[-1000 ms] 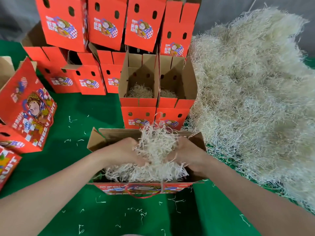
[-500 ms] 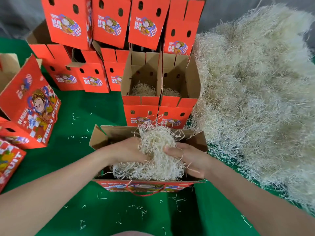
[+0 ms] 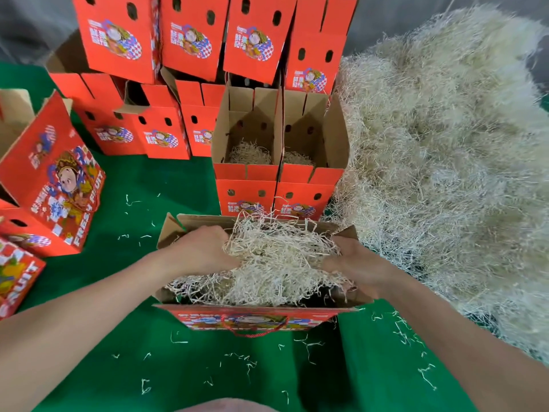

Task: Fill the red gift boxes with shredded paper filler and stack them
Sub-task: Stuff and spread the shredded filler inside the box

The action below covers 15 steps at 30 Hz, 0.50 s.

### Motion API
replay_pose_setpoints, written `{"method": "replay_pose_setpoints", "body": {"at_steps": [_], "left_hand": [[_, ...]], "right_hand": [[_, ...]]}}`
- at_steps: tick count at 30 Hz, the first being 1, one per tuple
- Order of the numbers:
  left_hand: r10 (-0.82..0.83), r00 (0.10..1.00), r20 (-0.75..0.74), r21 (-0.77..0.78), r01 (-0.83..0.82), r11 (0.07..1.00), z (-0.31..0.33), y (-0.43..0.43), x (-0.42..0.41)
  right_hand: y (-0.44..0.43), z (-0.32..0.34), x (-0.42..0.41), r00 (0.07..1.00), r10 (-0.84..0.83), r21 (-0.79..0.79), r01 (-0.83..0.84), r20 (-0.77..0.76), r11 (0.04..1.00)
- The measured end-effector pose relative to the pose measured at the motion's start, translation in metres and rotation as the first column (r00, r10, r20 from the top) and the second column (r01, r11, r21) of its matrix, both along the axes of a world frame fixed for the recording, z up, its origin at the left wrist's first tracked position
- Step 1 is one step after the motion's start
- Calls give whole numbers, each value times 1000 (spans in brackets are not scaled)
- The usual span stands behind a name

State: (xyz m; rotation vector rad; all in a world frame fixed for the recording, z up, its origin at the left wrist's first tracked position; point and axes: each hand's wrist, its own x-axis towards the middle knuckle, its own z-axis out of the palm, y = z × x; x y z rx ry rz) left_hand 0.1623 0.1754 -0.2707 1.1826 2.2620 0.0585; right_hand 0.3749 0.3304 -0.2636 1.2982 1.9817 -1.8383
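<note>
Since the clump has sunk and spread out, the left hand and right hand are now further apart. Fingers are buried in the shredded paper, so can't tell if they're gripping or pressing. The box at bottom centre looks nearly full.

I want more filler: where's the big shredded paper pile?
Head view, right side: the pile lies against the rightmost open box, just beyond the right hand.
</note>
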Motion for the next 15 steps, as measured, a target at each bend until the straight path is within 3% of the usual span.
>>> {"method": "replay_pose_setpoints", "body": {"at_steps": [5,8,11,15], "left_hand": [[6,998,-67,-25,-7,1000,-3,-12,-9],[214,954,207,23,-224,974,3,-19,-14],[318,744,588,-32,-371,928,13,-16,-11],[347,625,699,-106,-390,915,16,-9,2]], "right_hand": [[7,4,12,999,-50,52,50,-9,997],[10,5,16,995,-98,-6,98,-31,995],[1,4,10,993,-23,-246,-6,-112,969],[-14,1,-1,974,104,-322,-167,-202,932]]}}
